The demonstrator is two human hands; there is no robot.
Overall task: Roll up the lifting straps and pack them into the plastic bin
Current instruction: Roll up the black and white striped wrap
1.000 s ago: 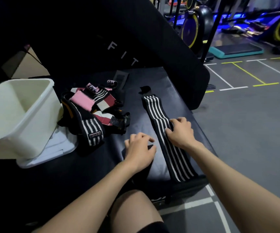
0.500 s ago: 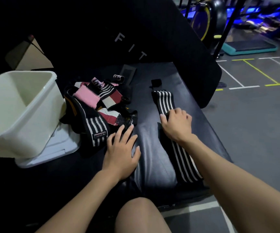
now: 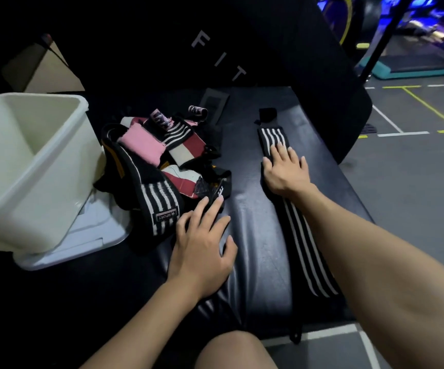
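Now both hands are lying flat on the table, the right one pressing a strap.

Right hand (image 3: pixel 286 170) is resting palm down on the strap (image 3: pixel 299 235), fingers straight and slightly spread; the strap is running lengthwise toward the table's (image 3: pixel 255 262) near edge, partly hidden under the forearm. Left hand (image 3: pixel 202 249) is lying palm down, fingers spread, fingertips touching the pile (image 3: pixel 162 166) of tangled straps, whose separate pieces are hard to make out. Bin (image 3: pixel 26 166) is standing at far left, beside the pile.

Gym: padded bench (image 3: pixel 263 235), aerobic step (image 3: pixel 415 67), floor markings (image 3: pixel 428 107)
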